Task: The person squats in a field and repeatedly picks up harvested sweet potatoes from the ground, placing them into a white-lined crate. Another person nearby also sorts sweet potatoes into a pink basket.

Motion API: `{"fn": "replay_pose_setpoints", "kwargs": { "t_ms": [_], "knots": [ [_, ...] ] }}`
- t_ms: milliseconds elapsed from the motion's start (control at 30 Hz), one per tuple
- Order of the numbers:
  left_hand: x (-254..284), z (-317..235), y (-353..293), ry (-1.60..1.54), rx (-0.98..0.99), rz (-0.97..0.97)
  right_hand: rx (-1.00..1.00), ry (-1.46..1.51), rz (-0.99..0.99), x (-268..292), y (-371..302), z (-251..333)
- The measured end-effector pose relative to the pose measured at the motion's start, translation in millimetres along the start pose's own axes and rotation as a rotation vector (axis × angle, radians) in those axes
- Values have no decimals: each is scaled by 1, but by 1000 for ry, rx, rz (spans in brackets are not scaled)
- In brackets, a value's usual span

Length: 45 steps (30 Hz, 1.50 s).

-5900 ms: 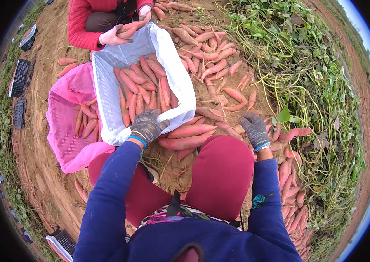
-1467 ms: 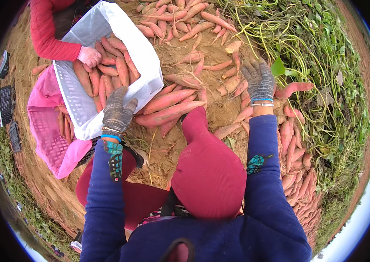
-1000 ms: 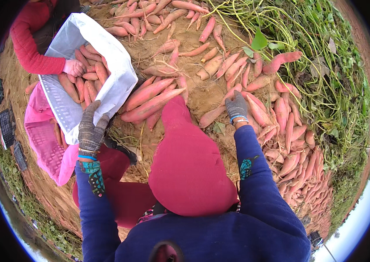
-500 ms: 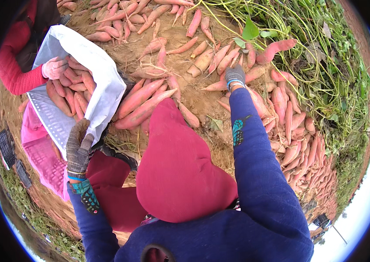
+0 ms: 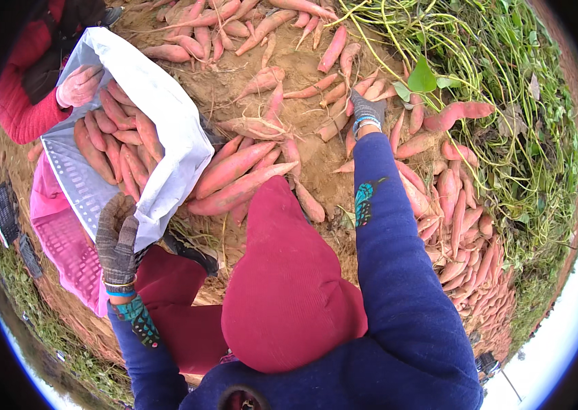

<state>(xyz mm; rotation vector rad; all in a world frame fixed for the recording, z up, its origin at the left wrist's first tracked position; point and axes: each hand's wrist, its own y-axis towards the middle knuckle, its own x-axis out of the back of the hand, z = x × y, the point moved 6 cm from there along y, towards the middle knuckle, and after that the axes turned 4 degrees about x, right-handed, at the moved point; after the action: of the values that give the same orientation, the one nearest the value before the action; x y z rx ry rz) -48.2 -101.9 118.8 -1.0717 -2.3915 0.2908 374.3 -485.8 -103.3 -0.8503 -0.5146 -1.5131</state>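
My left hand [image 5: 117, 239], in a grey knitted glove, pinches the near rim of a white sack [image 5: 190, 140] at the left. Reddish sweet potatoes [image 5: 115, 147] fill part of the sack's open mouth. My right arm stretches forward over the ground. The gloved right hand [image 5: 368, 113] is closed around a sweet potato [image 5: 351, 106] among several lying there; its fingertips are partly hidden. A co-worker's pink-gloved hand [image 5: 78, 86] reaches in at the sack's far left side.
A pink sack [image 5: 63, 236] lies beneath the white one. Long sweet potatoes [image 5: 234, 171] rest before my knee. A large heap [image 5: 473, 266] runs along the right, beside cut green vines [image 5: 507, 130]. More roots [image 5: 200, 27] lie at the far side.
My right hand has shifted slightly forward over the sweet potatoes and closed on one. My left hand stays at the sack's rim. The co-worker's hand has lifted a little from the sweet potatoes.
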Motion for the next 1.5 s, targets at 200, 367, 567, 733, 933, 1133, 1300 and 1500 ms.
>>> {"fn": "replay_pose_setpoints", "kwargs": {
  "t_ms": [200,367,567,733,933,1133,1300,1500],
  "knots": [
    [-8,-17,3,-6,-101,3,-50,-12,161,7,3,24],
    [-36,-30,-1,-81,-110,75,141,-214,294,-5,-17,30],
    [-56,-51,-15,-178,-101,121,-50,103,482,-16,-25,-20],
    [-82,-59,-17,-367,-38,257,-529,1321,523,27,-116,-26],
    [-152,-73,-6,-604,-18,612,283,906,810,92,-187,143],
    [-131,-63,11,-1122,240,348,1229,379,906,74,-274,286],
    [-62,-60,34,-1246,141,178,1153,846,780,62,-276,349],
    [-87,-52,3,-68,23,311,678,1283,533,47,-216,382]
  ]
}}
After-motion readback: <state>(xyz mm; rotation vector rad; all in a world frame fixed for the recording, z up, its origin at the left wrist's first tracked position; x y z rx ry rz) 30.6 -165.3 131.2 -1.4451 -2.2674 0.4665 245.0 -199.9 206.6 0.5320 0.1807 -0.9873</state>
